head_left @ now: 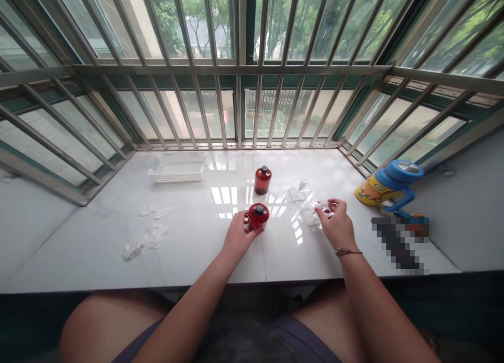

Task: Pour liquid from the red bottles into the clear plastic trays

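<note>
My left hand [243, 231] is wrapped around the nearer red bottle [259, 216], which has a dark cap and stands upright at the middle of the white counter. Just behind it stands a second red see-through bottle [262, 182], also dark-capped, with nothing touching it. To the right, the fingers of my right hand [337, 221] pinch the edge of a clear, glassy object [312, 214] low over the counter; its exact kind is hard to make out. A similar clear square piece [300, 190] with a raised middle lies a little farther back.
A white perforated basket [179, 174] lies at the back left. Crumpled white tissues [155, 236] are on the left side. At right are a blue and yellow flask [388, 184] and a blurred-out dark object [397, 245]. Metal window bars [239, 111] border the back.
</note>
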The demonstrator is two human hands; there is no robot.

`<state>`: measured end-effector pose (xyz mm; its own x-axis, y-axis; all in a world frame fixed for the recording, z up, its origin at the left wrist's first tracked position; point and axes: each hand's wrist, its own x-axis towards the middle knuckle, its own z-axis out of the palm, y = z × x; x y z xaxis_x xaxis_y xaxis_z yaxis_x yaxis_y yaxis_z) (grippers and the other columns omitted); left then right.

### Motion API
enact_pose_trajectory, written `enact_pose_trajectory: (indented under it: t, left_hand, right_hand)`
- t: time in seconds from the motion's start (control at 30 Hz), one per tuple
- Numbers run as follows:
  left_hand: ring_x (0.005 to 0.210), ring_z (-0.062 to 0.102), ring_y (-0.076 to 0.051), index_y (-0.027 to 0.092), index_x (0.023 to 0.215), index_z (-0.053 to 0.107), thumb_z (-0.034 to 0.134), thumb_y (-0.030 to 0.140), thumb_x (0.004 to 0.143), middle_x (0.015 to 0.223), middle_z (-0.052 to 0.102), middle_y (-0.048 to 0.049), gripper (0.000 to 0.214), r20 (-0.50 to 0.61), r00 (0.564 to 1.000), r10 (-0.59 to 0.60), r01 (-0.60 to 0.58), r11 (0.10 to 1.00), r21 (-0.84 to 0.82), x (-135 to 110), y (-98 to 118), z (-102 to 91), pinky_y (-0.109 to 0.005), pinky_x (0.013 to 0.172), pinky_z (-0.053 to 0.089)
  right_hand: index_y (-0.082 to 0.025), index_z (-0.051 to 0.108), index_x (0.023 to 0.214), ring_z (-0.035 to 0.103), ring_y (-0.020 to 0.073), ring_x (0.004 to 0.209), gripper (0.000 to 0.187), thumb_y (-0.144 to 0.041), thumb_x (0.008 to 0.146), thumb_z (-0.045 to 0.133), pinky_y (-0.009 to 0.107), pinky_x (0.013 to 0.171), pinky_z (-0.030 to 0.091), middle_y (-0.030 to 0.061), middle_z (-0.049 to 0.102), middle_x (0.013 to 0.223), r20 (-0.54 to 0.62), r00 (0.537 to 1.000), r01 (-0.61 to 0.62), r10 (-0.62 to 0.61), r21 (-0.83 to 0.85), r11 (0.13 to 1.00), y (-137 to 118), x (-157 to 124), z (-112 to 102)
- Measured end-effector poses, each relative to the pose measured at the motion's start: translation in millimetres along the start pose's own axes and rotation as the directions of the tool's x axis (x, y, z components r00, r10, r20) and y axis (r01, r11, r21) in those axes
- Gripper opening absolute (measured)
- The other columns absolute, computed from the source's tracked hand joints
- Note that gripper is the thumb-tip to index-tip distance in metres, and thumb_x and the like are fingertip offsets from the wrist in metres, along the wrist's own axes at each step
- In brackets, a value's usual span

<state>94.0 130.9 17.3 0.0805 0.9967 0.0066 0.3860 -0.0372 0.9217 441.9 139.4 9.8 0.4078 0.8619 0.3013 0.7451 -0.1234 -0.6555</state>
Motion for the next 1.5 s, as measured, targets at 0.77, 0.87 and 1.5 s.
enact_pose_trajectory:
  t: [0.77,0.87,1.5]
  left_hand:
    - [0.101,0.076,-0.026,0.025,0.102,0.075,0.064,0.044,0.101,0.113,0.079,-0.0075,0.022,-0.035,0.998,0.042,-0.038,0.993,0.113,-126.1,-18.4,-67.3,-0.041,0.084,0.065]
    - [0.094,0.077,-0.026,0.026,0.108,0.076,0.065,0.049,0.1,0.115,0.08,-0.008,0.027,-0.136,0.991,-0.02,0.043,0.986,0.164,-141.7,-23.2,-89.9,-0.037,0.069,0.064]
    - [0.13,0.073,-0.032,0.024,0.134,0.064,0.078,0.044,0.094,0.139,0.073,-0.0115,0.048,-0.311,0.942,0.129,-0.091,0.987,0.135,-40.9,-39.0,-96.2,-0.055,0.116,0.06]
  right_hand:
    - [-0.01,0.053,0.15,0.072,0.037,0.119,0.065,-0.051,0.103,0.068,0.045,0.098,0.057,0.0248,0.073,0.132,0.529,0.801,0.469,-0.28,-0.263,0.843,-209.3,100.1,53.4]
    - [-0.011,0.063,0.138,0.075,0.0313,0.105,0.056,-0.051,0.1,0.075,0.044,0.093,0.06,0.0186,0.077,0.117,0.632,0.743,0.505,-0.219,-0.316,0.804,-238.7,115.5,82.4]
    - [-0.016,0.071,0.118,0.072,0.023,0.098,0.026,-0.038,0.106,0.068,0.037,0.087,0.058,0.0109,0.075,0.116,0.716,0.445,0.786,-0.537,-0.026,0.618,-292.3,43.5,114.1]
